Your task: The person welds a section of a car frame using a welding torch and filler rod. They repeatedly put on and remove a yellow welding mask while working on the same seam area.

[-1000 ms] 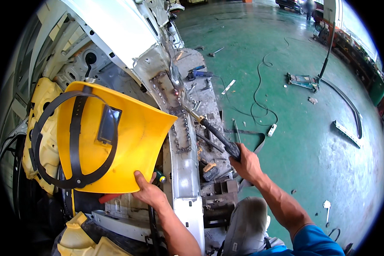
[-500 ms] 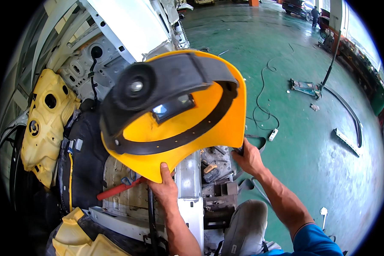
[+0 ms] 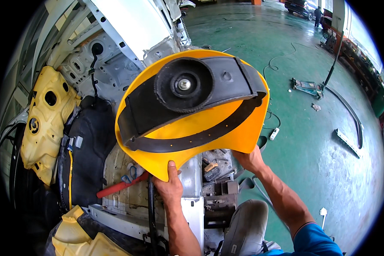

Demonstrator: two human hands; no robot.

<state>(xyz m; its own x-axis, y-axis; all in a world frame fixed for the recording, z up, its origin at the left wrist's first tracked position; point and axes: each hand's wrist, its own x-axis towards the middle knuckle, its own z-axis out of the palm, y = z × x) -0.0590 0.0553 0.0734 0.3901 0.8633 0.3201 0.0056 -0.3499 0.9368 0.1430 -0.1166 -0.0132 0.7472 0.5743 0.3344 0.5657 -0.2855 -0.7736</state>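
Note:
A yellow welding helmet (image 3: 241, 130) is held up in front of me, its hollow inside towards me. Its black headband (image 3: 147, 111) shows a round knob (image 3: 184, 85) at the top. My left hand (image 3: 170, 186) grips the helmet's lower left edge, with the thumb on the inner face. At the lower right corner is my right hand (image 3: 248, 160); its fingers are curled behind the shell, and what they hold is hidden. Beside my left hand lies a red rod-like handle (image 3: 121, 186); whether that hand touches it is unclear. A black cable (image 3: 152, 213) hangs below.
A stripped car body with a white sill (image 3: 194, 217) stands at left. Yellow foam pads (image 3: 51, 119) and a black panel (image 3: 87, 153) lie in it. Small tools lie on a grey box (image 3: 217, 164). On the green floor are a floor jack (image 3: 308, 88), a power strip (image 3: 274, 133) and cords.
The welding helmet has shifted right and turned, so its knob faces me more squarely and the dark lens is now hidden. My right hand has slipped further behind the shell.

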